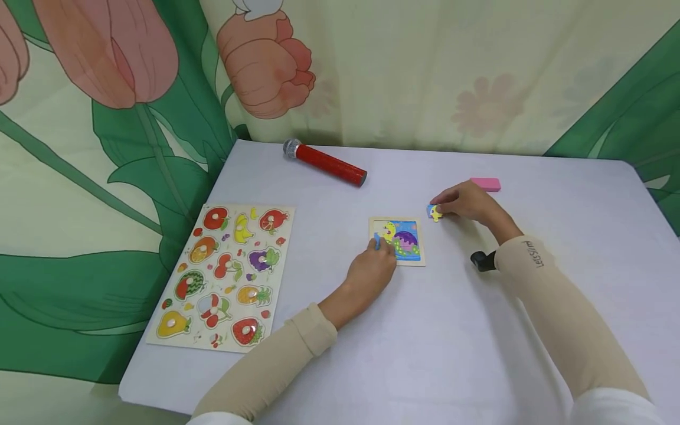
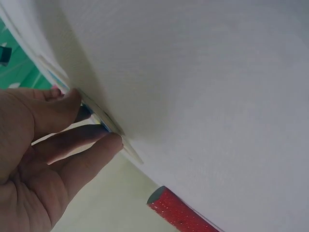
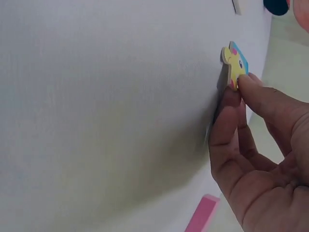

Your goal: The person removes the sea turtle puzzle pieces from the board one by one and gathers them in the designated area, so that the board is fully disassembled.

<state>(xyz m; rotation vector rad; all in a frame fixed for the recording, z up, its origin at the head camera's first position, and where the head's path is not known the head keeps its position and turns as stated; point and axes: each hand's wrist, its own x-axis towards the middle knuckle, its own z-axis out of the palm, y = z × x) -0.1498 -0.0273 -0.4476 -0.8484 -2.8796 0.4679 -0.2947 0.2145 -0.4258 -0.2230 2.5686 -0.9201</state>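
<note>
A small wooden jigsaw puzzle with a purple and yellow picture lies in its frame on the table. My left hand is at its lower left corner and pinches a blue puzzle piece; the hand hides part of the frame. In the left wrist view the thumb and fingers are at the frame's edge, with a bit of blue between them. To the right of the frame my right hand pinches a yellow and blue puzzle piece with an eye on it, just over the table.
A fruit peg board lies at the left. Near the back edge are a red glitter microphone and a pink block. A black object shows beside the right wrist. A printed curtain hangs behind the table.
</note>
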